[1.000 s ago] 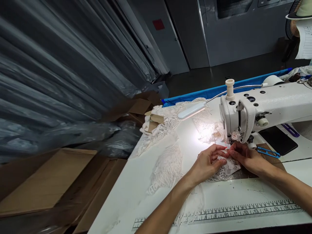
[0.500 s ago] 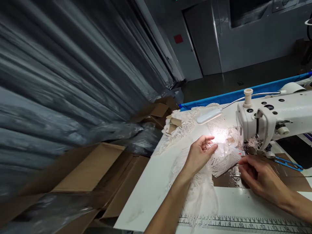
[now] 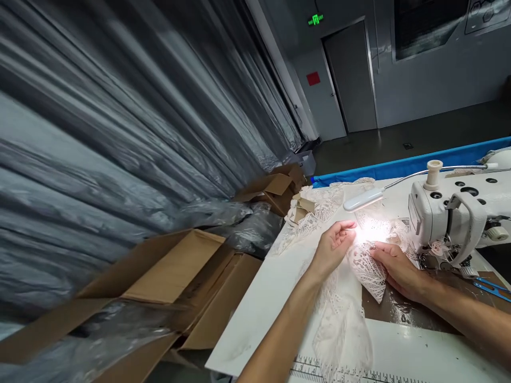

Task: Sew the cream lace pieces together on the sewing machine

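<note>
To your left hangs a long wall of grey plastic sheeting (image 3: 120, 133). Open brown cardboard boxes (image 3: 167, 282) sit below it. Ahead, a grey door (image 3: 353, 80) stands under a green exit sign (image 3: 315, 19), beside dark glossy floor (image 3: 419, 133).

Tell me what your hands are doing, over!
Left hand and right hand both gripping white lace piece. Lamp glaring on it. Sewing machine close right.
</note>
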The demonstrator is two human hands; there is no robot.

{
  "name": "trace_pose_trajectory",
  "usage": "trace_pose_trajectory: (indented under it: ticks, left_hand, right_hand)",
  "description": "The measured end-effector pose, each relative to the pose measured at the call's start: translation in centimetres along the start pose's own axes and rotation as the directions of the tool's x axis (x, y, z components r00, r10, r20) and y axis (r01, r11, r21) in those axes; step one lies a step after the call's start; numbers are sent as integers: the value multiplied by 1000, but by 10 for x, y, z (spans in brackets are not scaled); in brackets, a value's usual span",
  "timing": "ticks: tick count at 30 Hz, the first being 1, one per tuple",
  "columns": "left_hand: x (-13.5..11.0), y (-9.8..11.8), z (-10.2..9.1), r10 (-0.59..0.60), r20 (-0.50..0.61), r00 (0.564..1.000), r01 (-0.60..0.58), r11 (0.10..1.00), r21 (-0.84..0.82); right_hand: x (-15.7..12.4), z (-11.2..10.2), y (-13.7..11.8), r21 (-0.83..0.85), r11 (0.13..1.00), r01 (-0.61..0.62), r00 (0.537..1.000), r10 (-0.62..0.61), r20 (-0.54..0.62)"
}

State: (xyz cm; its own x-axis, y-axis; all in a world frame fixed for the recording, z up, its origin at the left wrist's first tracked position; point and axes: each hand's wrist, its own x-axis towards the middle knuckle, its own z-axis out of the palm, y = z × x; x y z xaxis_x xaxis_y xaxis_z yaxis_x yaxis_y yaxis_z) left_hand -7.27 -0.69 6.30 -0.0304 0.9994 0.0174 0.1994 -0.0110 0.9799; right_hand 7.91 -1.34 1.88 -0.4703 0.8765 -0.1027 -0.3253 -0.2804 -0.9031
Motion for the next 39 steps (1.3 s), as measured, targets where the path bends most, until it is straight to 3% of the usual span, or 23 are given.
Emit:
trace_pose_trajectory:
  ticks: [6, 8, 13, 17, 23, 25, 27, 29, 34, 36, 39]
  left_hand:
    - [1, -10, 1, -70, 210, 975, 77, 997, -25]
    - [0, -11, 5, -65, 178, 982, 72, 997, -34]
    - [1, -14, 10, -40, 170, 985, 37, 999, 19]
    - [1, -21, 9, -47, 157, 986, 43, 999, 27]
    - [-1, -26, 7, -133, 67, 989, 141, 982, -123]
    - [-2, -26, 8, -164, 62, 985, 172, 971, -166]
    - [-4, -25, 9, -183, 61, 981, 192, 962, -193]
    - [-6, -24, 11, -193, 60, 979, 202, 958, -204]
    - [-9, -20, 13, -210, 63, 976, 219, 952, -214]
    - [-10, -18, 14, -211, 63, 975, 220, 952, -214]
    - [-12, -17, 14, -212, 68, 975, 222, 951, -217]
  right_hand:
    - [5, -3, -5, 77, 995, 63, 998, -61, -25]
    - [5, -8, -3, 38, 995, 92, 995, -90, -35]
    - [10, -16, -1, -242, 966, 90, 986, -120, -112]
    - [14, -14, -4, -235, 968, 83, 981, -121, -152]
    - [15, -16, 0, -264, 958, 110, 982, -146, -123]
    - [16, -19, 4, -334, 929, 162, 969, -213, -124]
    - [16, -23, 8, -437, 866, 241, 933, -330, -140]
    - [15, -27, 10, -569, 750, 338, 871, -478, -114]
    - [10, -31, 8, -771, 292, 566, 667, -712, 220]
    - [9, -30, 6, -778, 213, 591, 614, -744, 263]
    - [10, -28, 4, -799, 153, 581, 584, -763, 278]
